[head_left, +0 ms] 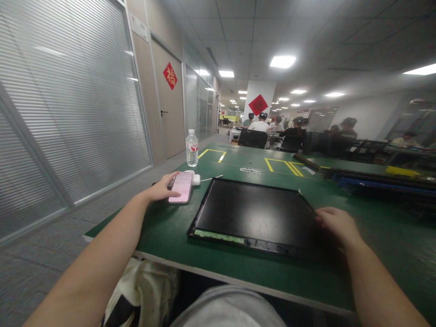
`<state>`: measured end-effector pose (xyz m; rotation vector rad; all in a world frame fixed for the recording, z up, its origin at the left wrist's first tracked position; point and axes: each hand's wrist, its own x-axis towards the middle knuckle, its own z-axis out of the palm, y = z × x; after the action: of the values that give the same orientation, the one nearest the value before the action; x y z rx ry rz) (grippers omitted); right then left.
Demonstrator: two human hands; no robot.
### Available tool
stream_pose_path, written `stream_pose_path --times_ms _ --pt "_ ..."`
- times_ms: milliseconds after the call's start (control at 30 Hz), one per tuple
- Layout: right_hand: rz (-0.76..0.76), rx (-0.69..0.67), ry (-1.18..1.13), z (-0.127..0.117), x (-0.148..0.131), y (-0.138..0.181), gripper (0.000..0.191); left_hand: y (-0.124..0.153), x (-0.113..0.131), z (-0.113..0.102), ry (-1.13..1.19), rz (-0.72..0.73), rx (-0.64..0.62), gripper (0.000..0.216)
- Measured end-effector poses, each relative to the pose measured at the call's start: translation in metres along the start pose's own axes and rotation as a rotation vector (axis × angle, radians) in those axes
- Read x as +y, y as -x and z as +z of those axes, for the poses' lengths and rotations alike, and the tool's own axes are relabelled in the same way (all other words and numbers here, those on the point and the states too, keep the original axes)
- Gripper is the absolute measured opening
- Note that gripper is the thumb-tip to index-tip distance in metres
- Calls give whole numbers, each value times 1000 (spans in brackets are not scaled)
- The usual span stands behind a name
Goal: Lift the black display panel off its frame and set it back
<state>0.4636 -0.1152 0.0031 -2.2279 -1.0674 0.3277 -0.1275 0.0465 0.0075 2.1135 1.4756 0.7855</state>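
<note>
A black flat display panel [254,213] lies on the green table [163,229] in front of me. My right hand [337,225] rests on its right edge with the fingers curled loosely, holding nothing that I can see. My left hand [162,187] lies at the left with fingers stretched out, touching a pink phone [181,187] that lies flat with its screen lit. A small white charger block [195,179] with a thin cable sits just behind the phone.
A clear water bottle [191,148] stands beyond the phone. Yellow tape marks [284,165] cross the table's far part. Dark panels and trays [374,179] lie at the right. Several people sit at desks far behind. A glass wall with blinds runs along the left.
</note>
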Motion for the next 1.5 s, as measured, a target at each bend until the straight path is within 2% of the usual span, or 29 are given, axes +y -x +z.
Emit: stream_pose_path --times_ms 133,267,367,433,500,600,700,767,867,933,1033,1233,1500 --pt "-11 5 -10 -1 -2 2 23 1 1 1 -10 19 -12 111" --pt "-2 1 -5 -1 -2 3 24 -2 9 1 -2 -49 84 92" --pt "-3 -8 -6 -1 -2 2 25 -4 30 6 -182 -48 227 78" --pt "1 -11 -5 -1 -2 1 25 -2 51 14 -302 70 256 67" --pt "1 -7 -1 0 -1 1 25 3 75 27 -322 203 125 59" --pt "2 0 -17 0 0 0 25 12 109 50 -354 255 -218 59" --pt "10 0 -34 -1 3 -2 26 13 130 73 -450 152 -350 61" --pt "-1 21 -13 -1 5 -3 27 11 137 85 -481 102 -341 57" --pt "-29 87 73 -1 9 -6 26 7 137 98 -529 55 -209 50" --pt "-35 97 133 1 11 -10 23 6 134 103 -545 46 -163 46" --pt "-45 60 174 6 16 -16 22 7 128 107 -554 47 -131 41" --pt "-41 6 148 13 23 -22 38 4 119 108 -531 33 -73 41" --pt "-82 3 167 14 26 -25 45 -3 107 114 -424 -7 -6 36"
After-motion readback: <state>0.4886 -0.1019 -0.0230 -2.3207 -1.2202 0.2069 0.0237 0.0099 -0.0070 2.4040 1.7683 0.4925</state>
